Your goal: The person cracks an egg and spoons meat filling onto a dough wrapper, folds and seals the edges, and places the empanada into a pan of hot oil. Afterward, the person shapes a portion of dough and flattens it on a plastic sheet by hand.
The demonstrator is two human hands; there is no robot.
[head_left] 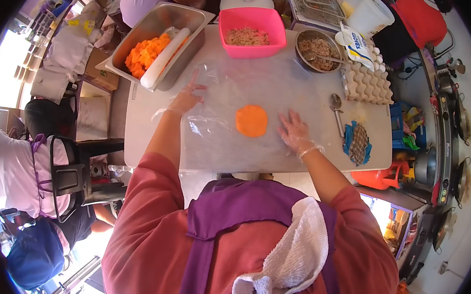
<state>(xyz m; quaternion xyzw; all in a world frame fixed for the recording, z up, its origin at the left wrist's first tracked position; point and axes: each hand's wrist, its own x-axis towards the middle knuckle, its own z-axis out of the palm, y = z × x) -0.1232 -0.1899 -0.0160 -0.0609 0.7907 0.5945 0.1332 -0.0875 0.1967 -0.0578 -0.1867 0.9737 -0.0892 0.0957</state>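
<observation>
A flat orange round of dough (251, 120) lies on a clear plastic sheet (219, 145) spread over the table. My right hand (295, 132), in a clear plastic glove, rests with fingers spread just right of the dough, apart from it. Over the sheet's left part, my left hand (186, 96) is also gloved, its fingers apart and nothing seen in them. Wrinkled clear film shows beside the left fingers. Beyond that hand stands a deep metal pan (193, 19) with orange mash (146, 54) and a white cylinder (165, 58) lying across it.
At the back stand a pink bowl (254, 18) and a metal bowl (319, 37) of shredded filling, one with a spoon. An egg carton (367, 84), glove packet (357, 46), metal spoon (336, 108) and cloth (359, 144) sit right. People (26, 175) are left and behind the table.
</observation>
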